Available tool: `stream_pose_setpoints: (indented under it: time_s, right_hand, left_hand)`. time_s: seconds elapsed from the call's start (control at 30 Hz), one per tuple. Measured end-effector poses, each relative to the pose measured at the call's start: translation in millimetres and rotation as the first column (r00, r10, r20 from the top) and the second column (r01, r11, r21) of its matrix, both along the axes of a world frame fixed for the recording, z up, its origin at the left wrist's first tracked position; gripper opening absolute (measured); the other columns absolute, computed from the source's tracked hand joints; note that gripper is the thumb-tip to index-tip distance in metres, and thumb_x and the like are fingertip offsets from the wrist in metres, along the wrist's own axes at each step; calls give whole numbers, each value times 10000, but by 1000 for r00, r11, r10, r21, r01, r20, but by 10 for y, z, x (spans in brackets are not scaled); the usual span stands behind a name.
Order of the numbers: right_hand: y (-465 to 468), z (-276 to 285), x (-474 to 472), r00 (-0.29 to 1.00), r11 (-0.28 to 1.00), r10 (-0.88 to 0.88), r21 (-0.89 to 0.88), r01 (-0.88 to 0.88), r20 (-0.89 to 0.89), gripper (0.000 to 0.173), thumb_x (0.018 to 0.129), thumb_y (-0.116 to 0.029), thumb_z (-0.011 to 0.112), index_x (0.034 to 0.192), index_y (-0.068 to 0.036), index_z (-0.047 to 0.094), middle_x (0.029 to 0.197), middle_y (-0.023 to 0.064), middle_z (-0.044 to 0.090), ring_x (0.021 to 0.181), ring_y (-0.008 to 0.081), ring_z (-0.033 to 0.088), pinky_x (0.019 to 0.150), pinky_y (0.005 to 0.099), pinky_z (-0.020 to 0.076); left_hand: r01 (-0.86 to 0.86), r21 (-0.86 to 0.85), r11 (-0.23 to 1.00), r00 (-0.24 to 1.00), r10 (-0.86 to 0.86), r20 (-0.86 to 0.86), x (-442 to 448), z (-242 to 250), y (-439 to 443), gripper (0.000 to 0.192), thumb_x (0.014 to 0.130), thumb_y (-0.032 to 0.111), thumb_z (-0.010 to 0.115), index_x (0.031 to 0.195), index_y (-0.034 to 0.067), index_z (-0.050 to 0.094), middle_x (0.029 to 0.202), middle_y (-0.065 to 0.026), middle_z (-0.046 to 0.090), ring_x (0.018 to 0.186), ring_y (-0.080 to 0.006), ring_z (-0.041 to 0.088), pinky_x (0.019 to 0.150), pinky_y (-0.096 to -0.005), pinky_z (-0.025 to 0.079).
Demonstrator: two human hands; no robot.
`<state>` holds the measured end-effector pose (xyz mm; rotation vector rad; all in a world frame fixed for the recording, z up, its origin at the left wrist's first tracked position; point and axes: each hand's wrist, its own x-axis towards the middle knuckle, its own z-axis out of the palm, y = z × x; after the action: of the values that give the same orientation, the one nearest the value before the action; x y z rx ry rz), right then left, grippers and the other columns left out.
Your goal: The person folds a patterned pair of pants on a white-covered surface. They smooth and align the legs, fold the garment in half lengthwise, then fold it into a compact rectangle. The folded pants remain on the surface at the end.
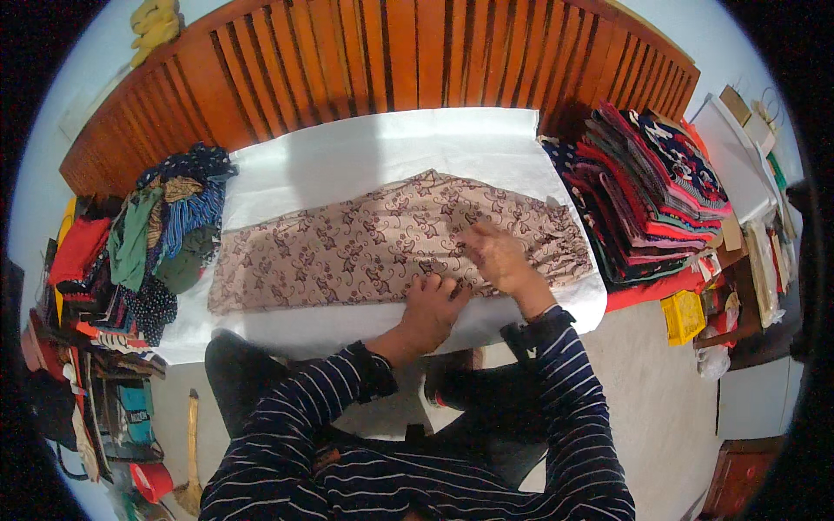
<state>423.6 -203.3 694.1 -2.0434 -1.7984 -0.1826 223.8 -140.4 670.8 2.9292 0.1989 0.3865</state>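
A beige garment [326, 260] with a dark floral vine print lies lengthwise before me on a white cloth [417, 140]. Its right end is gathered, and a blunt peak rises along the far edge. My left hand [430, 312] rests at the near edge of the garment with bent fingers on the fabric; whether it pinches a fold is not clear. Farther right, my right hand [502, 260] is over the printed fabric, its fingers curled and slightly blurred. Any cloth between those fingers is hidden.
Folded clothes [651, 195] form a tall stack at the right. Loose garments [176, 215] are heaped at the left. A slatted wooden headboard [391, 58] stands behind the white cloth. A yellow plastic basket [684, 317] is low at the right.
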Motion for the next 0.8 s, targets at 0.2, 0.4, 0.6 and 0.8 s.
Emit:
stream_pose_setpoints:
  time_s: [0.2, 0.4, 0.6, 0.8]
  right_hand:
    - [544, -226, 9, 997, 994, 69, -81, -72, -39, 319, 887, -233, 544, 1201, -188, 581, 1155, 159, 541, 1079, 378, 515, 869, 512, 449]
    - [1026, -224, 125, 980, 955, -146, -240, 175, 134, 441, 855, -332, 568, 1290, -277, 518, 1261, 156, 488, 1156, 374, 482, 924, 588, 410]
    - [1347, -197, 190, 955, 901, -255, -321, 292, 152, 489, 827, -424, 594, 1294, -307, 504, 1316, 118, 449, 1220, 351, 433, 954, 613, 388]
    - [1466, -101, 160, 951, 866, -302, -398, 302, 64, 506, 830, -452, 606, 1302, -303, 501, 1345, 86, 439, 1248, 344, 408, 983, 633, 344]
  left_hand:
    - [0, -9, 1000, 1000, 0, 27, -16, -45, -12, 477, 764, 151, 612, 1240, 154, 579, 1149, -149, 516, 1061, -338, 471, 841, -495, 383]
    - [42, 54, 998, 986, -50, 160, -56, -90, 34, 375, 732, 184, 597, 1101, 121, 623, 1047, -104, 516, 968, -287, 484, 796, -456, 381]
    - [41, 27, 999, 992, -44, 122, -58, -111, 31, 487, 691, 226, 655, 1159, 107, 594, 1113, -118, 511, 997, -287, 473, 797, -457, 376]
    - [77, 28, 997, 985, -80, 150, -77, -137, 17, 630, 614, 320, 714, 1208, 143, 602, 1105, -109, 512, 1037, -299, 449, 797, -458, 373]
